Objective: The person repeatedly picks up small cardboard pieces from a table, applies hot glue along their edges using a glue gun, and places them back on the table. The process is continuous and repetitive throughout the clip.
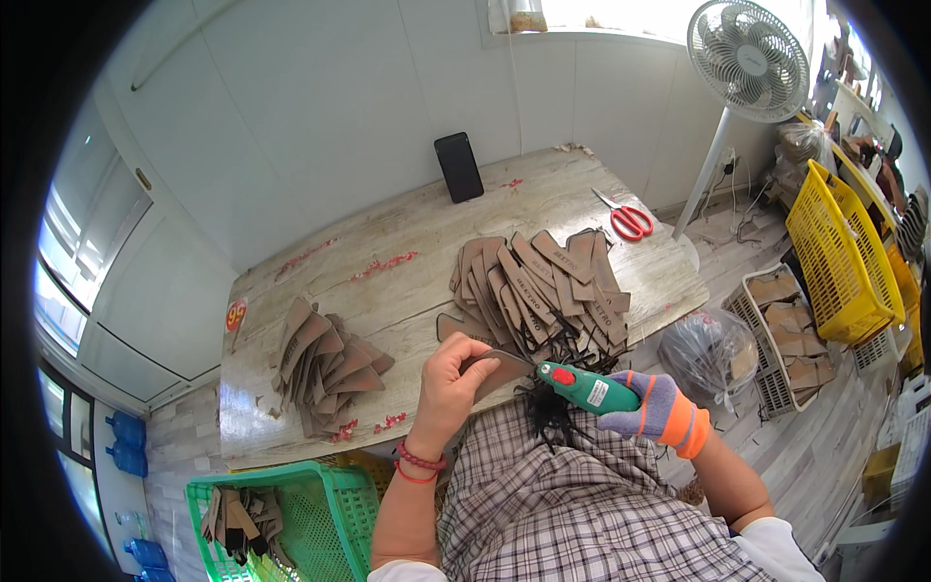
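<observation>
My left hand [448, 384] is bare and pinches a flat brown piece of material [501, 374] between thumb and fingers, over the table's near edge. In a purple and orange glove, my right hand [661, 411] grips a green handheld power tool [589, 389] with a red button. Its tip points left and meets the end of the brown piece; whether they touch, I cannot tell. Black strips [551, 415] hang below the tip, over my checked apron [543, 495]. Beyond my hands lies a heap of similar brown pieces [543, 281], some with black strips at their ends.
Another brown heap [325, 361] lies on the left of the wooden table [388, 257]. Red-handled scissors [630, 221] and a black phone [459, 168] are farther back. A green basket [330, 514] stands lower left. To the right are a fan [749, 60], bagged scraps [708, 357] and a yellow crate [842, 257].
</observation>
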`<state>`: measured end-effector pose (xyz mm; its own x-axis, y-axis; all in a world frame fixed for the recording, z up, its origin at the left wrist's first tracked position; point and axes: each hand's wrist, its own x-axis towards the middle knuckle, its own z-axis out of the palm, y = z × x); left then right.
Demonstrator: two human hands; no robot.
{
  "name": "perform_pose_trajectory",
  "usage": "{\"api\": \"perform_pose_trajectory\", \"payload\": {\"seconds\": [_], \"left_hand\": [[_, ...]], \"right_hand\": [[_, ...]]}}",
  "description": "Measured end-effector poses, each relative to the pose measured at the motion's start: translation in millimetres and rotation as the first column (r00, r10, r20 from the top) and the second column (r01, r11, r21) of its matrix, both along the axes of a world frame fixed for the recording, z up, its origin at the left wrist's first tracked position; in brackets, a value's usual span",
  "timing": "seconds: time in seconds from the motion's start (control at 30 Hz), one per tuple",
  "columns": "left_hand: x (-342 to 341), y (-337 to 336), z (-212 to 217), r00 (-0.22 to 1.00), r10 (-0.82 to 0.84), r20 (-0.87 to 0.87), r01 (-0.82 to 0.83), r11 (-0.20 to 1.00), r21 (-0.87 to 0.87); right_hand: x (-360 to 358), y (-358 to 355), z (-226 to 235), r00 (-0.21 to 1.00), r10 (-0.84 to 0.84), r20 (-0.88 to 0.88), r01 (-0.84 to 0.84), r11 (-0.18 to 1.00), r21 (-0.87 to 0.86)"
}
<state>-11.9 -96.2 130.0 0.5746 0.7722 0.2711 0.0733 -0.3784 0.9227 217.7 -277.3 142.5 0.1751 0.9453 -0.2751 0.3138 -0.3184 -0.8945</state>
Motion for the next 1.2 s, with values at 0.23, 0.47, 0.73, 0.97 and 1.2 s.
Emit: {"api": "perform_pose_trajectory", "payload": {"seconds": [0.23,0.47,0.73,0.97,1.2], "left_hand": [[-0.3,-2.7,-0.3,0.993,-0.096,-0.062,0.093,0.995,-0.047],[-6.9,-1.7,-18.7,0.981,-0.162,-0.108,0.145,0.978,-0.147],[-54.1,62.9,-88.5,0.679,0.474,-0.56,-0.234,0.864,0.446],[23.5,77.6,-133.4,0.392,0.796,-0.462,-0.53,0.605,0.594],[25.1,67.0,-110.8,0.745,0.666,0.033,-0.664,0.746,-0.051]], "right_hand": [[-1.1,1.8,1.4,0.999,0.042,-0.024,-0.042,0.999,-0.007],[-11.7,13.8,-8.3,0.993,0.101,0.063,-0.105,0.993,0.062],[-17.8,16.0,-24.0,1.0,-0.009,0.013,0.01,0.996,-0.087],[-11.7,9.8,-46.6,0.997,-0.06,-0.05,0.057,0.996,-0.072],[-22.8,15.5,-33.9,0.989,-0.12,-0.087,0.12,0.993,-0.005]]}}
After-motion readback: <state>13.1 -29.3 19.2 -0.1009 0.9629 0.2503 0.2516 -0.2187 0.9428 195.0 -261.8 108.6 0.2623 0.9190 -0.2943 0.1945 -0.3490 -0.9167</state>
